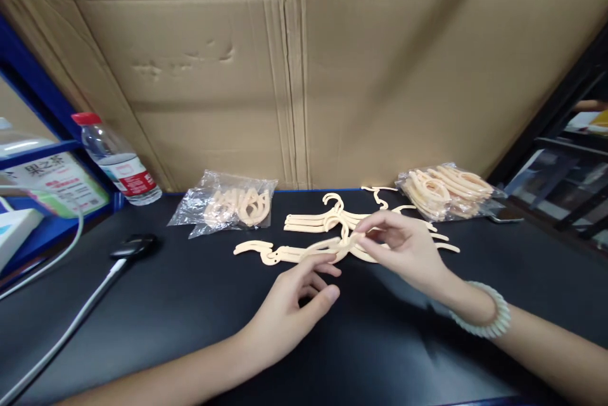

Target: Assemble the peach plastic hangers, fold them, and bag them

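Observation:
Several small cream plastic hangers (327, 221) lie in a loose pile on the black table (190, 304). My right hand (403, 247) hovers over the pile with its fingertips pinched on one cream hanger (346, 242). My left hand (297, 304) rests on the table just below the pile, fingers curled, with its fingertips touching a flat hanger piece (266, 253) that stretches to the left. A pale beaded bracelet (489, 317) sits on my right wrist.
Two clear bags of the same hangers lie at the back, one on the left (228, 206) and one on the right (449, 190). A water bottle (116, 162) lies at the left by blue shelving (42, 152). A cardboard wall (304, 76) stands behind. A grey cable (71, 323) crosses the left.

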`<state>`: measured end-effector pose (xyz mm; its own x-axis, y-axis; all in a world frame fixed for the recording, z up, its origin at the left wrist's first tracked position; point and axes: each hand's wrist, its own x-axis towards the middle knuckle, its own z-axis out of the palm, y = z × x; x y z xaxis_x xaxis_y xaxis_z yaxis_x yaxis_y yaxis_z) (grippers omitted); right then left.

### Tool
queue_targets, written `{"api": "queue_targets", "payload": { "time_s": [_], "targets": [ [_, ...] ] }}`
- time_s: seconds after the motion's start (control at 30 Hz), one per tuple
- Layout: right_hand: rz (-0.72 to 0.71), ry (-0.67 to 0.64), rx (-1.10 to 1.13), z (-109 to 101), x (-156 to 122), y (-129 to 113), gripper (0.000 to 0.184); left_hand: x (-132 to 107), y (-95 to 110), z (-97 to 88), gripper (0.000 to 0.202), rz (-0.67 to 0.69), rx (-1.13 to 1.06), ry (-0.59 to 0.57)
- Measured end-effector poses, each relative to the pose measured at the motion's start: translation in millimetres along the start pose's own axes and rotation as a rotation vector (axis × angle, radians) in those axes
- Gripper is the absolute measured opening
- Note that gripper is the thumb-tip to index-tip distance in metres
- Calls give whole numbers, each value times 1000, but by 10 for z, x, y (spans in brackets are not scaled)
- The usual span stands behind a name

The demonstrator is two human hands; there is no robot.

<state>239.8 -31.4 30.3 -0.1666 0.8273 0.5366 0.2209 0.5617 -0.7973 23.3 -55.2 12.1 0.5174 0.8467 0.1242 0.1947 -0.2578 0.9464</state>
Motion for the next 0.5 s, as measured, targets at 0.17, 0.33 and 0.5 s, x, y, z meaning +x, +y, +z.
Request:
{"api": "queue_targets", "payload": {
  "time_s": [0.17,0.33,0.5],
  "targets": [
    [53,-225,107,217,-151,-101,2,2,14,49,25,-81,-243,87],
    [-55,-310,-88,54,-20,13,4,10,-22,20,29,-102,-235,146],
    [-215,-233,-602,-345,210,423,9,12,-68,5,27,-111,-212,137]
  ]
}}
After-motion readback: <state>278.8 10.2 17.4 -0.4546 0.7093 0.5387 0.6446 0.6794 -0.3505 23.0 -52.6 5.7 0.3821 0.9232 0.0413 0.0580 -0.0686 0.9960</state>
